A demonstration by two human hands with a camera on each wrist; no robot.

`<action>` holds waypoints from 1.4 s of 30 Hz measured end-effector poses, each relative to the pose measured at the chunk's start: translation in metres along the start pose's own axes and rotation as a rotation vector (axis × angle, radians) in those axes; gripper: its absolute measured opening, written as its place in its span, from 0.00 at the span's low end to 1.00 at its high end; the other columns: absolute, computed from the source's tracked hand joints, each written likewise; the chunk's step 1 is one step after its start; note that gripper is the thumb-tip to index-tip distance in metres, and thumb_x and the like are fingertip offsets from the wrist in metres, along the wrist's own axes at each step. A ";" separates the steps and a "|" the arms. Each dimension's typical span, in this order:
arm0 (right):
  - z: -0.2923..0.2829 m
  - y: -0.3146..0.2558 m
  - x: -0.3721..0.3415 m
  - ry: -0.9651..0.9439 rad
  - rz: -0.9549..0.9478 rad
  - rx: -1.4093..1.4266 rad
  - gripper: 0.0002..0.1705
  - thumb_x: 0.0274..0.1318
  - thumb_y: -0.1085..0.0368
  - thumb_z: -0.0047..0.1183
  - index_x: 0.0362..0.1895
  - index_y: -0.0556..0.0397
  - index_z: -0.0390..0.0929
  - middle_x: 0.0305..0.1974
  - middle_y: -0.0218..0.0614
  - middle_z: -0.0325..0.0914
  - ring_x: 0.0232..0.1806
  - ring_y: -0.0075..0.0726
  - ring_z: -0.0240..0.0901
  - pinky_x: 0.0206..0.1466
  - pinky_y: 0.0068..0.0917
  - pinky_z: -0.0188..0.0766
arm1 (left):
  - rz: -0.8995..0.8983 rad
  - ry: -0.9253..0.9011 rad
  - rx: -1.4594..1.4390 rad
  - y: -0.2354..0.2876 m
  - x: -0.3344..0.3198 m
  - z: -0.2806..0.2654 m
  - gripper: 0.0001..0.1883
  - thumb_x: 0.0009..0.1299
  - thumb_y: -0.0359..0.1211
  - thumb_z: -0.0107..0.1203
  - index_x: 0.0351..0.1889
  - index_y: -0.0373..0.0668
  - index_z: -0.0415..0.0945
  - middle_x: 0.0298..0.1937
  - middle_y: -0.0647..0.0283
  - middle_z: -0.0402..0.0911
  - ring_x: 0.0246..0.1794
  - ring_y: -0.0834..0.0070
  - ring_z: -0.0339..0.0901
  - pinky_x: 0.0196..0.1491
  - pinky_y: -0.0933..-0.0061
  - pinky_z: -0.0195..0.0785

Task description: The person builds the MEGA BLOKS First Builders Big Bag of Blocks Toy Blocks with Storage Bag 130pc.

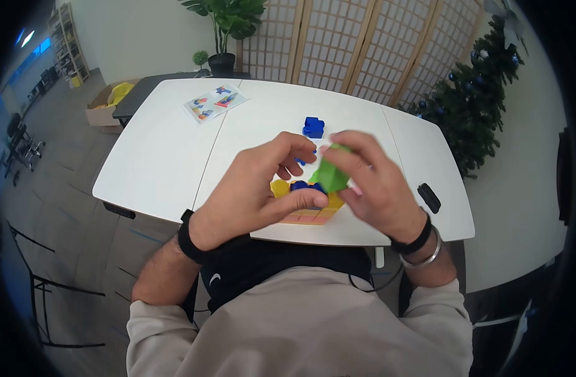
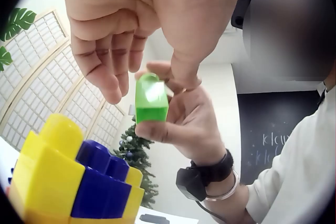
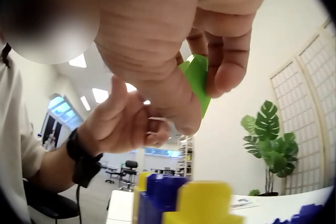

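My right hand (image 1: 385, 182) pinches a green toy building block (image 1: 332, 174) between thumb and fingers, raised over a block structure. In the left wrist view the green block (image 2: 152, 98) shows a rounded stud on top and a slanted face. My left hand (image 1: 244, 185) hovers beside it, fingers loosely bent and holding nothing, thumb close over the structure. That structure (image 1: 306, 217) stands near the table's front edge, orange at the bottom, with yellow and blue blocks above. Up close, a yellow block (image 2: 47, 176) stands beside a blue block (image 2: 100, 195). Both hands partly hide the structure from above.
Behind the hands, a blue block (image 1: 313, 127) lies on the white table (image 1: 156, 144), with smaller blue pieces (image 1: 300, 161) nearer. A sheet with colored pictures (image 1: 215, 103) lies at the back left. A black object (image 1: 429, 198) rests near the right edge.
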State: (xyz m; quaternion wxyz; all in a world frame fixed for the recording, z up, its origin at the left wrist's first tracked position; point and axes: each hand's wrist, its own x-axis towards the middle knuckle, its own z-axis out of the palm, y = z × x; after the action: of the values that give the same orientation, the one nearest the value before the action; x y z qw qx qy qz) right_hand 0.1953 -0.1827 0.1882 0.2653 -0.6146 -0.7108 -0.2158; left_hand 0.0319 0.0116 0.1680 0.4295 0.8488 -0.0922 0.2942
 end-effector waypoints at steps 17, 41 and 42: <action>0.031 0.123 0.014 -0.109 0.434 0.259 0.28 0.57 0.66 0.77 0.60 0.55 0.80 0.53 0.38 0.82 0.49 0.33 0.84 0.47 0.28 0.84 | -0.126 -0.352 0.259 -0.017 0.001 -0.028 0.25 0.66 0.24 0.74 0.60 0.41 0.77 0.47 0.54 0.90 0.53 0.59 0.92 0.63 0.63 0.83; 0.131 0.184 0.002 -0.549 0.316 -0.185 0.16 0.53 0.67 0.69 0.44 0.60 0.83 0.45 0.58 0.86 0.50 0.63 0.85 0.56 0.51 0.83 | -0.231 -0.321 0.241 -0.032 0.000 -0.022 0.24 0.62 0.28 0.75 0.56 0.34 0.81 0.40 0.48 0.90 0.43 0.51 0.91 0.51 0.60 0.84; 0.119 0.179 0.008 -0.553 0.297 -0.189 0.16 0.53 0.67 0.69 0.44 0.60 0.83 0.45 0.58 0.86 0.50 0.63 0.85 0.56 0.51 0.83 | -0.233 -0.302 0.243 -0.033 0.000 -0.023 0.24 0.62 0.28 0.75 0.56 0.34 0.81 0.40 0.48 0.90 0.43 0.51 0.91 0.51 0.60 0.84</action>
State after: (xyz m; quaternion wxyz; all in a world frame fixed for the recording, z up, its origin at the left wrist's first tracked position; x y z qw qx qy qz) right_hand 0.3583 -0.0741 0.0983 0.0324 -0.7690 -0.6351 -0.0647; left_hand 0.0358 0.0503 0.1564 0.3365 0.9336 -0.0207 0.1211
